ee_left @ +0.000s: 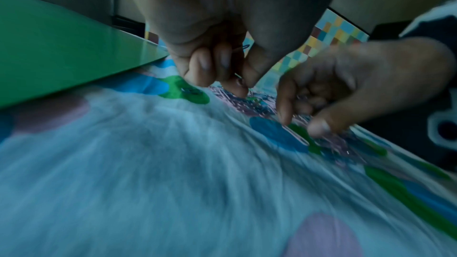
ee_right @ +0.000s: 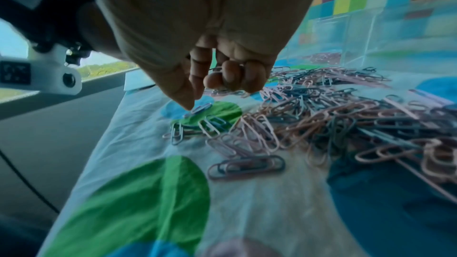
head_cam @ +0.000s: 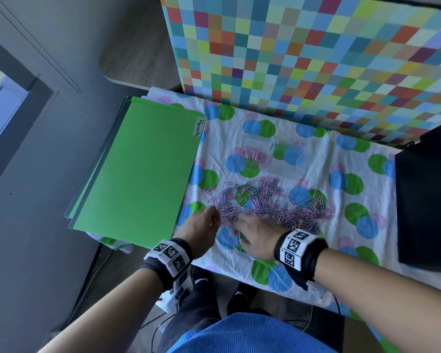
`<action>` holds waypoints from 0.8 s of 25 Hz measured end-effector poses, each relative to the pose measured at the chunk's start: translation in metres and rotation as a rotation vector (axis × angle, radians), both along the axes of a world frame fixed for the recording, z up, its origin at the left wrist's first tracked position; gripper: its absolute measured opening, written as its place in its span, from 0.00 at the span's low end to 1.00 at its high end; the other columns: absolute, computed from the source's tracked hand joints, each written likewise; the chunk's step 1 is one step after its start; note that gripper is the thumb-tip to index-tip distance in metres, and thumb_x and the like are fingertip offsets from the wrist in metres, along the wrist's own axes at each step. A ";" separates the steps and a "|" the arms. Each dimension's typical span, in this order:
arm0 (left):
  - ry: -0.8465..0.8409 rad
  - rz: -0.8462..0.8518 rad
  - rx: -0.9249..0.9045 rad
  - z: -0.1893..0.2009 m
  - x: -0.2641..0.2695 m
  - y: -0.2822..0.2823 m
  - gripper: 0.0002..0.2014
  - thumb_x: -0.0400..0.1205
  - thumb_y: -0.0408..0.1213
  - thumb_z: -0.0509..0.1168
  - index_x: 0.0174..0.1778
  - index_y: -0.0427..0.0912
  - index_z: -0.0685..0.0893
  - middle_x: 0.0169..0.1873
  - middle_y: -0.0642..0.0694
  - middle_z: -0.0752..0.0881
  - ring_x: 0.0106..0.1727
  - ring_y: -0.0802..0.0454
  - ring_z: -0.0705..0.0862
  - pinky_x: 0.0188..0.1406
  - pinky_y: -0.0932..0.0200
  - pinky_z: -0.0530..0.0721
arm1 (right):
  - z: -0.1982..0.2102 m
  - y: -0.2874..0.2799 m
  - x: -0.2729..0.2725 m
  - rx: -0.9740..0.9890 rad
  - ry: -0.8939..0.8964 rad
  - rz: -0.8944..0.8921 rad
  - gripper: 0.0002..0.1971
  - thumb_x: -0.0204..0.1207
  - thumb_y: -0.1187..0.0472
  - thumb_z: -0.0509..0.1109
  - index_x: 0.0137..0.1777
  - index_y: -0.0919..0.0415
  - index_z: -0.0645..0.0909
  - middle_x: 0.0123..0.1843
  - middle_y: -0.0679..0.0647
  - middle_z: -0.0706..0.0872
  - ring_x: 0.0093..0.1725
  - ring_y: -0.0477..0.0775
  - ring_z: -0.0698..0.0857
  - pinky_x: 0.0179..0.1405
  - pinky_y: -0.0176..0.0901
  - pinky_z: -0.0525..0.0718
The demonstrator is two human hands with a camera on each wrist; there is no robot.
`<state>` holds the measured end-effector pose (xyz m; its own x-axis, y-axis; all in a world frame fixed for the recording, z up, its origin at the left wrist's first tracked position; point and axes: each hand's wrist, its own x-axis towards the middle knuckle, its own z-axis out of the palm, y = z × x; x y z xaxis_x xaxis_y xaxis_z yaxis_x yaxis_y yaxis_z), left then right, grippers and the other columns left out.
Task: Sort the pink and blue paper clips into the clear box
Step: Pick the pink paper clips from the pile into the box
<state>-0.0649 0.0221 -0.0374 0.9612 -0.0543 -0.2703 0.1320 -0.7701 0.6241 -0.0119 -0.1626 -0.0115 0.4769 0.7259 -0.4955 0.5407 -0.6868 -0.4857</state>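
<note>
The left hand [head_cam: 201, 225] curls its fingers [ee_left: 202, 65] narrow around what looks like a few gathered clips, one wire loop poking out by the thumb, probably to save trips to the box. Just beside it, the right hand [head_cam: 255, 235] also keeps its fingers [ee_right: 232, 77] curled around clips while the thumb tip presses a single blue clip [ee_right: 200, 109] onto the cloth, seemingly to slide it free of the tangle. Directly ahead of both sets of fingers sprawls the heap of paper clips [head_cam: 273, 202], pink and blue mixed, far too many to count, spread flat so colours can be told apart. Beyond the heap, farther from the fingers, stands one clear box [head_cam: 273, 154] with two compartments: the left holds a small cluster of pink clips, the right appears empty, so sorting looks barely begun. Off to the left of the fingers lies one stack of green folders [head_cam: 138, 169]; far to the right sits one black object [head_cam: 428, 200]. All rest on the spotted cloth [head_cam: 316, 250] covering the desk.
</note>
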 end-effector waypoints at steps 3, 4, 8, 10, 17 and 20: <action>-0.017 0.140 -0.044 0.004 0.007 0.008 0.10 0.82 0.31 0.59 0.56 0.44 0.82 0.40 0.50 0.85 0.35 0.54 0.79 0.37 0.63 0.74 | -0.003 0.005 -0.001 -0.057 -0.064 0.066 0.06 0.80 0.61 0.62 0.54 0.55 0.77 0.54 0.49 0.75 0.46 0.50 0.78 0.41 0.42 0.79; 0.022 0.204 -0.068 0.005 0.011 0.009 0.11 0.81 0.30 0.59 0.55 0.44 0.84 0.39 0.52 0.84 0.34 0.54 0.78 0.36 0.63 0.74 | -0.005 0.006 0.000 -0.076 -0.069 0.067 0.04 0.80 0.61 0.62 0.51 0.56 0.77 0.52 0.50 0.75 0.43 0.50 0.78 0.40 0.43 0.81; 0.278 0.565 -0.597 0.005 0.024 0.016 0.12 0.80 0.27 0.55 0.33 0.40 0.78 0.27 0.45 0.78 0.27 0.49 0.72 0.25 0.60 0.70 | -0.006 0.004 0.000 -0.084 -0.049 0.014 0.06 0.82 0.59 0.58 0.44 0.57 0.73 0.46 0.51 0.73 0.38 0.53 0.79 0.33 0.46 0.79; 0.325 0.648 -0.696 0.006 0.027 0.018 0.13 0.80 0.29 0.54 0.29 0.40 0.73 0.24 0.40 0.75 0.25 0.48 0.70 0.22 0.60 0.68 | -0.005 0.003 0.000 0.004 0.024 -0.114 0.05 0.82 0.61 0.57 0.45 0.58 0.72 0.44 0.52 0.77 0.39 0.54 0.79 0.32 0.43 0.74; 0.252 0.461 -0.383 0.005 0.030 0.010 0.05 0.80 0.33 0.64 0.41 0.40 0.85 0.27 0.51 0.80 0.27 0.54 0.75 0.29 0.64 0.73 | -0.007 0.012 0.009 0.129 0.253 -0.454 0.12 0.80 0.69 0.57 0.56 0.57 0.78 0.39 0.49 0.80 0.33 0.48 0.77 0.29 0.35 0.73; 0.139 0.248 -0.022 0.005 0.027 0.009 0.03 0.78 0.37 0.67 0.45 0.46 0.84 0.26 0.55 0.79 0.28 0.58 0.77 0.27 0.65 0.73 | -0.006 0.019 0.013 0.119 0.289 -0.514 0.10 0.79 0.65 0.57 0.44 0.58 0.81 0.34 0.50 0.79 0.28 0.50 0.73 0.26 0.39 0.69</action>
